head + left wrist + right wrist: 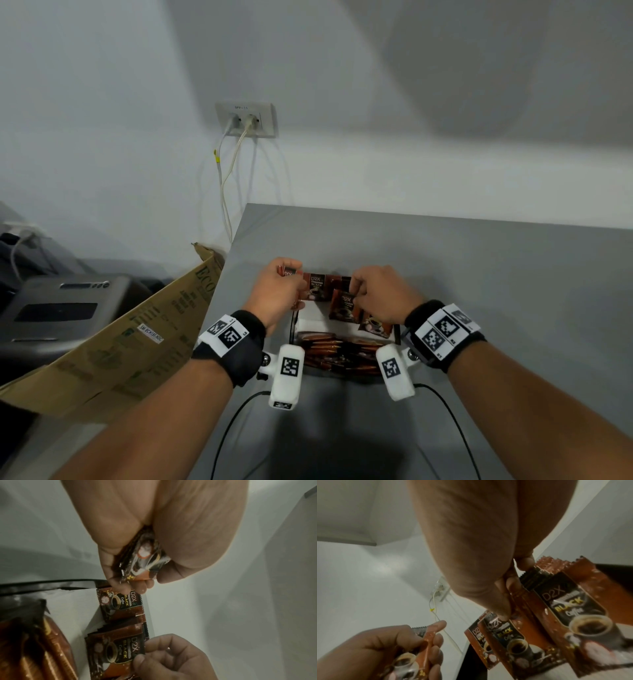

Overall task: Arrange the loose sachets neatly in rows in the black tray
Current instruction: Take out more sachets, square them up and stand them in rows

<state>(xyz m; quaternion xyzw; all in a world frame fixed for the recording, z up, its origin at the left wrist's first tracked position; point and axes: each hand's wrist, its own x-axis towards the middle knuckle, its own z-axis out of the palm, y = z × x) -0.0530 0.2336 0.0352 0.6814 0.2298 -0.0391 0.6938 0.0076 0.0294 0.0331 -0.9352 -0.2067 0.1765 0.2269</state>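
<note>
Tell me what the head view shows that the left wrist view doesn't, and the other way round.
Only the head view shows the grey table, the cardboard box beside it, the wall socket with its cables, and both wrist bands. Only the left wrist view shows the printing on the sachets: D2X Black Coffee, on the sachet lying in the tray. Both show the left hand gripping a sachet, the right hand pinching another sachet, and the black tray with bunched sachets at its near end.

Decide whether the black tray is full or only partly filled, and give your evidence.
Partly filled. The black tray shows bare white lining between the sachets lined at its far end and the pile at its near end.
</note>
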